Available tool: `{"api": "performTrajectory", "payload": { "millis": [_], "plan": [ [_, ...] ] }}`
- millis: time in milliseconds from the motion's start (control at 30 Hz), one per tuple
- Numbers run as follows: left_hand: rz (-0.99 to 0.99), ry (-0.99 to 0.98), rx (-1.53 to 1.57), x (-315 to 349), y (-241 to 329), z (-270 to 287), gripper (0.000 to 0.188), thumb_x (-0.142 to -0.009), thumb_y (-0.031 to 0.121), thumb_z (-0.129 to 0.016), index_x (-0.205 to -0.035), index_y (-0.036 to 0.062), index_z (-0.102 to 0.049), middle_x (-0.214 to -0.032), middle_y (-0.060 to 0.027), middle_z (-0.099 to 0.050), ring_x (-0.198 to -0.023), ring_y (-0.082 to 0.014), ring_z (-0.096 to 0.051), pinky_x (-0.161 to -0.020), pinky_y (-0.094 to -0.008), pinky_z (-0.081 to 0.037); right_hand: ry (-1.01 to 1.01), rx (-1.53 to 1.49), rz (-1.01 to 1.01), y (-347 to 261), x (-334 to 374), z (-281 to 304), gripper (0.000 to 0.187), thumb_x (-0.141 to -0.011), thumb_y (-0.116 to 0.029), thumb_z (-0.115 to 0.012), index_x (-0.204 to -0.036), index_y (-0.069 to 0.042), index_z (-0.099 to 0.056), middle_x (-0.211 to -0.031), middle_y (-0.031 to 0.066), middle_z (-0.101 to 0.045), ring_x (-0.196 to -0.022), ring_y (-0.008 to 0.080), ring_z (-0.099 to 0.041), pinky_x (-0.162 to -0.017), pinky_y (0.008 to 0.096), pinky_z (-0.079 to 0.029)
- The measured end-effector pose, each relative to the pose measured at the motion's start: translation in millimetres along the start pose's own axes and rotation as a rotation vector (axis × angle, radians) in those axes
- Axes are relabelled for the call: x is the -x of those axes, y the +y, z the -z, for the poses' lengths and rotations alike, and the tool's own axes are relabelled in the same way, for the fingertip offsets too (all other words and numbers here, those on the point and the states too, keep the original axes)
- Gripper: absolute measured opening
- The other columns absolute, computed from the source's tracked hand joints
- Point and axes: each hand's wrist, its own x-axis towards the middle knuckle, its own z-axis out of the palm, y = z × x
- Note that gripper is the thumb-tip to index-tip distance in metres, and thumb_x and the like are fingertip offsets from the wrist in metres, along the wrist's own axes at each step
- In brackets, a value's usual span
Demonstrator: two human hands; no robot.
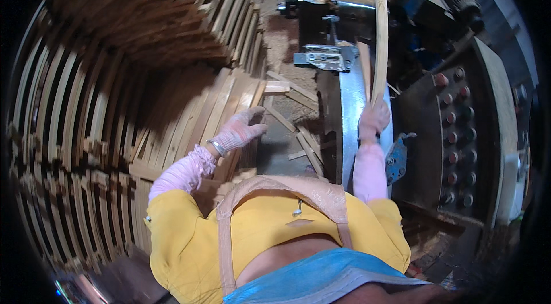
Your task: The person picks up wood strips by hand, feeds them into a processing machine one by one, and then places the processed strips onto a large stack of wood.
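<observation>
My left hand (242,128), in a pale knitted glove with a metal band at the wrist, hangs over the edge of a pile of wooden strips (198,115). Its fingers are stretched out, the thumb stands apart, and nothing is in it. On the other side, my right hand (374,120) is closed round the near end of a long, light wooden strip (380,46). That strip points away from me above the shiny metal machine table (351,109). A shorter reddish wooden piece (365,63) lies beside it, partly hidden by the strip.
Slatted wood stacks (63,109) rise at my left. A metal clamp-like fitting (325,58) sits at the machine table's far left edge. Offcuts (293,94) and sawdust litter the floor between pile and machine. To the right stands a control panel (456,132) with several buttons, near a blue bracket (396,159).
</observation>
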Motion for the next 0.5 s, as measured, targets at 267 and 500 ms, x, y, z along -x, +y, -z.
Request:
{"api": "performTrajectory", "payload": {
  "millis": [267,500],
  "plan": [
    [-0.199,-0.127,-0.961,148.3,-68.1,134.9,0.063,-0.073,0.017,-0.075,-0.134,0.0111,-0.061,-0.130,-0.0139,-0.065,-0.120,-0.0350,-0.061,-0.104,-0.0448,-0.051,-0.310,-0.031,-0.043,-43.4,-11.3,34.4,0.057,-0.094,-0.034,-0.069,-0.146,-0.017,-0.055,-0.107,0.0175,-0.070,-0.099,0.0401,-0.066,-0.085,0.0515,-0.054],
    [0.277,-0.256,-1.244,257.6,-148.8,176.8,0.089,-0.065,0.021,-0.083,-0.147,0.0171,-0.046,-0.146,-0.0155,-0.050,-0.139,-0.0382,-0.046,-0.119,-0.0542,-0.034,-0.373,0.057,0.021,73.8,187.5,152.7,0.052,-0.090,-0.024,-0.072,-0.138,-0.007,-0.061,-0.115,0.0193,-0.070,-0.103,0.0414,-0.067,-0.085,0.0526,-0.054]
  ]
}}
